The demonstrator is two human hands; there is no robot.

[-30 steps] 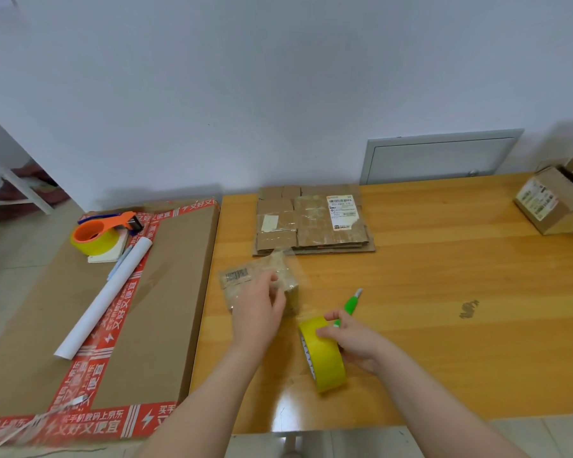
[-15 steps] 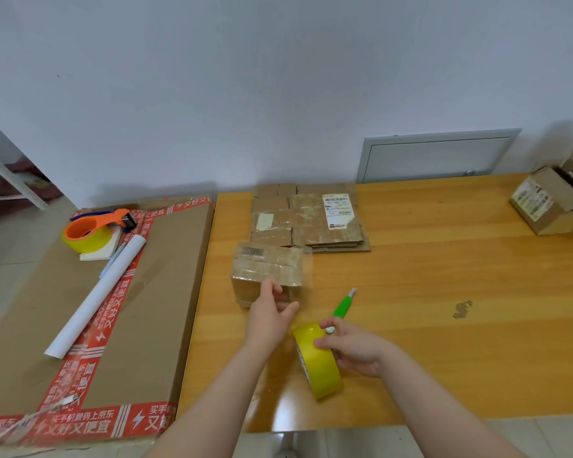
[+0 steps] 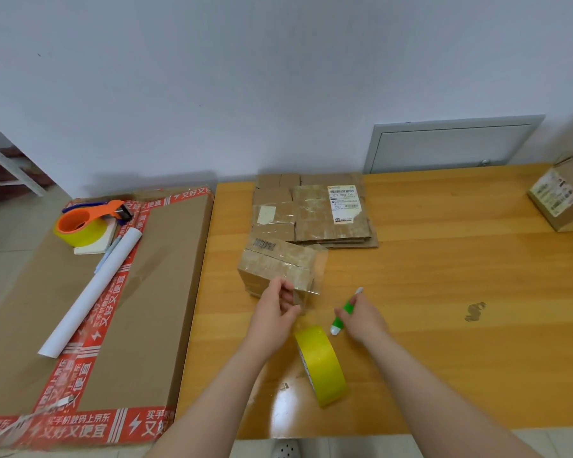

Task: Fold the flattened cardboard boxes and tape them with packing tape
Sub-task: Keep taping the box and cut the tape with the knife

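A small folded cardboard box (image 3: 276,263) with a barcode label stands on the wooden table (image 3: 444,292). My left hand (image 3: 273,314) grips its near right corner, where a strip of clear tape (image 3: 315,281) sticks out. The yellow tape roll (image 3: 325,366) stands on edge by itself near the front edge. My right hand (image 3: 363,317) lies over a green utility knife (image 3: 344,310) with its fingers curled on it. A stack of flattened boxes (image 3: 315,213) lies behind the folded box.
Left of the table lies a large flat carton (image 3: 159,276) edged in red tape, carrying an orange tape dispenser (image 3: 86,219) and a white paper roll (image 3: 90,292). A taped box (image 3: 559,200) sits at the far right. A grey wall panel (image 3: 450,143) is behind.
My right hand has let go of the yellow roll and moved up onto the green knife. The small box was turned and set upright under my left hand.
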